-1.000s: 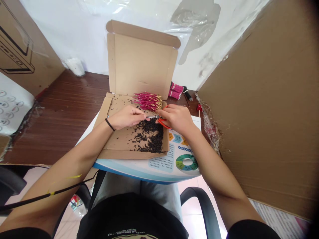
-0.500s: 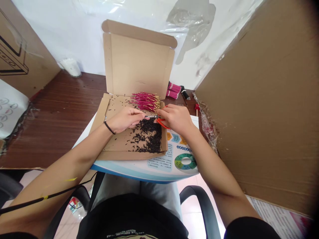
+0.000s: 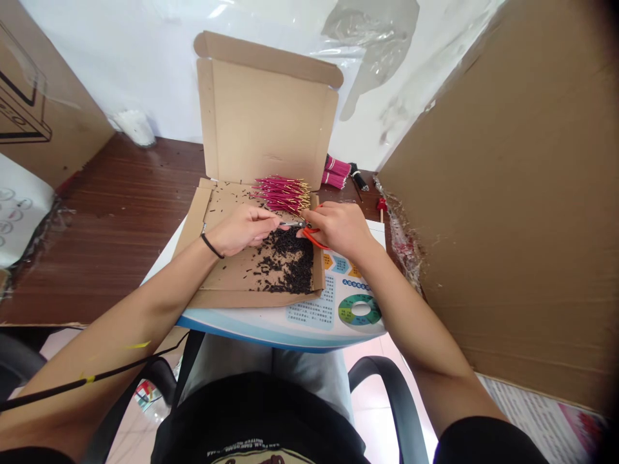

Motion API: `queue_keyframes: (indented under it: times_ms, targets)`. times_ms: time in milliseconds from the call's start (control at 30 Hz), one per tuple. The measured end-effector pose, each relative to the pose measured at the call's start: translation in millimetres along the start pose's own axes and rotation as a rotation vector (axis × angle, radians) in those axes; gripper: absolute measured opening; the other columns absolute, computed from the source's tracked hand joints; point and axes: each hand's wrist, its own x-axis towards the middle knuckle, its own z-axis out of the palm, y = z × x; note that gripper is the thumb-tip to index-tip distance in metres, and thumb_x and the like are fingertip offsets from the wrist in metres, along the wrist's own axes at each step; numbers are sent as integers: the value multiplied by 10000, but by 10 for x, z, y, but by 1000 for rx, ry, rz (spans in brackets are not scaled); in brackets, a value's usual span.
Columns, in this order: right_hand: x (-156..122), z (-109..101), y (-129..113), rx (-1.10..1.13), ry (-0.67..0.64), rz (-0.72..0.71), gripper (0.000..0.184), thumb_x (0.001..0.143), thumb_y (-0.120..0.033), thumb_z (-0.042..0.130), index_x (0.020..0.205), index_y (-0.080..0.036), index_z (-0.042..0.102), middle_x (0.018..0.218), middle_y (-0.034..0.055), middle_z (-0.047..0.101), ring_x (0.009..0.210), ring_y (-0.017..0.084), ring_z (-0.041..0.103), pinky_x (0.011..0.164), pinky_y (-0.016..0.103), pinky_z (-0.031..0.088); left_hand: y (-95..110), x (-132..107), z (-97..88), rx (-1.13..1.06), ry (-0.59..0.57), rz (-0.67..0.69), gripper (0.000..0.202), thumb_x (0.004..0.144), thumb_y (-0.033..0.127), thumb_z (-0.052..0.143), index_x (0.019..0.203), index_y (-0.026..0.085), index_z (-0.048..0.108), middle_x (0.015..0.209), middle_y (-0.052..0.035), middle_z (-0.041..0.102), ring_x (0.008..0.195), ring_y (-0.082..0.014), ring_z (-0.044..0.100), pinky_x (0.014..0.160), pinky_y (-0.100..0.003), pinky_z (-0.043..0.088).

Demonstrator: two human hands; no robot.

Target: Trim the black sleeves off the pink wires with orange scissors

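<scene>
My right hand (image 3: 344, 227) grips a pair of scissors (image 3: 315, 240) with orange handles, the blades pointing left. Fingers of my left hand (image 3: 245, 229) are pinched together at the blade tips; what they hold is too small to make out. Both hands are over an open cardboard box (image 3: 225, 278). Just beyond them, inside the box, lies a pile of magenta wire-like pieces (image 3: 279, 193) with gold-coloured ends. Many short black bits (image 3: 298, 269) are heaped below the scissors, with others scattered leftwards.
The box's lid (image 3: 271, 122) stands upright at the back. Behind its right side lie magenta bundles (image 3: 335, 173) and a black bundle (image 3: 358, 179). A printed sheet (image 3: 309, 316) is under the box. A large cardboard panel (image 3: 512, 193) rises on the right.
The view has shifted very slightly. Both hands hold almost the same place and pose, with the scissors still between them.
</scene>
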Motion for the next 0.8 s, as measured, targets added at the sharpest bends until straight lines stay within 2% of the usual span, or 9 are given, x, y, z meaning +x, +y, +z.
queue_keyframes:
  times_ms: [200, 433, 800]
  targets:
    - [-3, 7, -1, -4, -14, -3, 350, 937, -449, 513, 850, -181, 721, 628, 42, 617, 637, 161, 496, 547, 310, 173, 9, -15, -4, 12, -12, -1, 270, 766, 350, 752, 841, 92, 730, 498, 88, 263, 439, -34, 219, 427, -204, 145]
    - [-8, 26, -5, 6, -17, 20, 441, 928, -532, 483, 812, -182, 725, 639, 45, 627, 583, 148, 481, 545, 305, 151, 25, -16, -15, 24, -20, 2, 247, 791, 346, 729, 776, 101, 708, 479, 74, 298, 440, -38, 220, 429, -206, 144]
    - [-23, 68, -25, -14, -26, 32, 465, 940, -566, 476, 842, -183, 720, 670, 49, 666, 569, 139, 500, 547, 301, 153, 4, 6, -49, -17, -29, -10, 267, 810, 359, 719, 833, 93, 725, 485, 69, 318, 432, -35, 226, 415, -190, 146]
